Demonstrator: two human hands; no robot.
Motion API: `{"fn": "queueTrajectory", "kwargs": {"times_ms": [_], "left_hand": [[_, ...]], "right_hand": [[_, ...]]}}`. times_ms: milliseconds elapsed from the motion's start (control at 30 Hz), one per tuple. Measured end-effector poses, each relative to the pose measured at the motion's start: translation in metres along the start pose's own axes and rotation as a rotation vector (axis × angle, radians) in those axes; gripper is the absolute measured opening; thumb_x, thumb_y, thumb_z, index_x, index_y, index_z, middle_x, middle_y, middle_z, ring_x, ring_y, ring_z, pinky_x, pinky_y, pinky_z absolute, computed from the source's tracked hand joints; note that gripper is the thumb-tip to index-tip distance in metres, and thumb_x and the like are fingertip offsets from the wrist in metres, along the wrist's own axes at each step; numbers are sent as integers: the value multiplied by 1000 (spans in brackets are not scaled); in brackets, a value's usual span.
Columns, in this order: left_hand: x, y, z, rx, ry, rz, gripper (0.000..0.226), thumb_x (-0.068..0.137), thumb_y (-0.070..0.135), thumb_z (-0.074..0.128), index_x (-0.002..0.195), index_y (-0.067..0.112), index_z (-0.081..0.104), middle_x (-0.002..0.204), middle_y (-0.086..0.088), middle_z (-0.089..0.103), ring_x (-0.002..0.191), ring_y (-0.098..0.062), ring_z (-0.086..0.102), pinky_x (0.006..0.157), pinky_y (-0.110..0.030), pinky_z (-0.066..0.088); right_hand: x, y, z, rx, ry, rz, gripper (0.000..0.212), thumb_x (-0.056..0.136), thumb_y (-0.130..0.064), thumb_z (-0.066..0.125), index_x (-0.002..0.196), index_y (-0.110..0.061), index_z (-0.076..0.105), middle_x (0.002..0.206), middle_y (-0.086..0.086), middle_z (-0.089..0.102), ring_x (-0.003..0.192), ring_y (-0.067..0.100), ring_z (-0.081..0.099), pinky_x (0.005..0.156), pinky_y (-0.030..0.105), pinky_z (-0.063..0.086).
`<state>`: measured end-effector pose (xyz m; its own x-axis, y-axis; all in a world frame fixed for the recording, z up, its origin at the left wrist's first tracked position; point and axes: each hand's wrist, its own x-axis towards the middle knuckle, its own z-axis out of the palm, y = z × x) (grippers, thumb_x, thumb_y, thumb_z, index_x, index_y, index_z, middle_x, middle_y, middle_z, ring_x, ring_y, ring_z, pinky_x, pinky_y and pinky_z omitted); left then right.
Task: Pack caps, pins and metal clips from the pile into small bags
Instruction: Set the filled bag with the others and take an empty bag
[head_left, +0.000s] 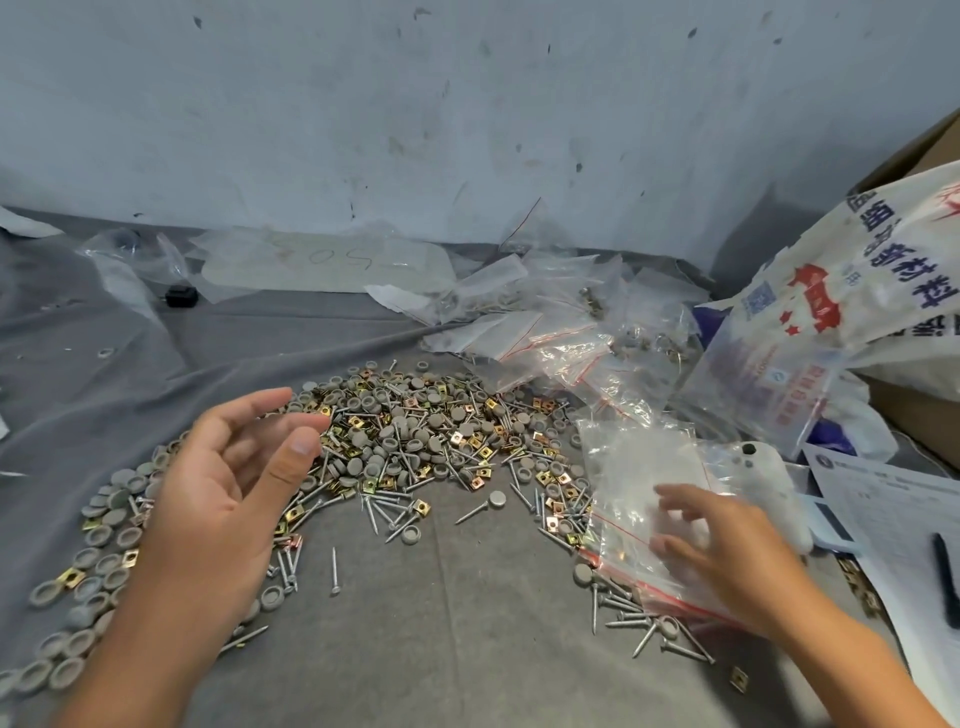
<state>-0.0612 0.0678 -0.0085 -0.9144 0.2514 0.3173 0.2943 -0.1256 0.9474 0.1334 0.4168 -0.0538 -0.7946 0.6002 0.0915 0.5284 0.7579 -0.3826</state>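
A grey cloth (467, 623) covers the work surface, and across its middle spreads the pile (415, 431) of grey round caps, silver pins and brass-coloured square metal clips, curving in an arc from the lower left to the right. Behind the pile, toward the wall, lies a heap of filled small bags (561, 322), and at the far right a large printed sack (841, 291) leans over a cardboard box (914, 410). A stack of empty small bags (649, 483) with red zip strips lies on the right end of the pile, just beside a white phone (769, 483) and a printed sheet (893, 519). The left hand (223, 499) hovers above the left arm of the pile, fingers loosely spread and relaxed, holding nothing, with caps lying beneath and beside it. The right hand (727, 551) rests on the empty bags, fingers extended and touching the top bag; it is blurred, so whether it pinches the plastic cannot be told.
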Motion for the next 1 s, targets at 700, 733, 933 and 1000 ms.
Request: {"fn": "queueTrajectory", "kwargs": {"times_ms": [700, 733, 933, 1000], "left_hand": [[-7, -5, 13, -31, -327, -122, 57, 70, 77, 71, 118, 47, 65, 126, 13, 69, 118, -7, 64, 94, -27, 55], [-8, -4, 15, -81, -394, -169, 63, 68, 79, 72, 122, 45, 65, 130, 10, 68, 121, -11, 63, 98, -35, 53], [-6, 1, 8, -131, -308, -208, 40, 73, 52, 81, 105, 29, 77, 97, -2, 78, 88, -11, 74, 75, -22, 56], [-3, -2, 2, -137, -87, -206, 18, 81, 40, 76, 94, 28, 79, 89, -2, 79, 79, -10, 73, 67, -18, 55]], "right_hand": [[14, -156, -52, 1220, -273, -178, 20, 78, -30, 71, 93, -19, 77, 82, 1, 74, 62, 10, 64, 53, 22, 52], [10, -173, -46, 1237, -300, -178, 19, 78, -27, 71, 92, -15, 76, 79, 3, 74, 57, 10, 62, 47, 22, 49], [2, -226, 3, 1274, -315, -118, 35, 75, -42, 74, 105, -26, 71, 93, -3, 78, 83, 10, 74, 60, 25, 56], [-3, -226, 24, 1323, -483, -47, 62, 67, -47, 79, 123, -24, 63, 109, -1, 76, 101, 17, 74, 74, 33, 61]]}}
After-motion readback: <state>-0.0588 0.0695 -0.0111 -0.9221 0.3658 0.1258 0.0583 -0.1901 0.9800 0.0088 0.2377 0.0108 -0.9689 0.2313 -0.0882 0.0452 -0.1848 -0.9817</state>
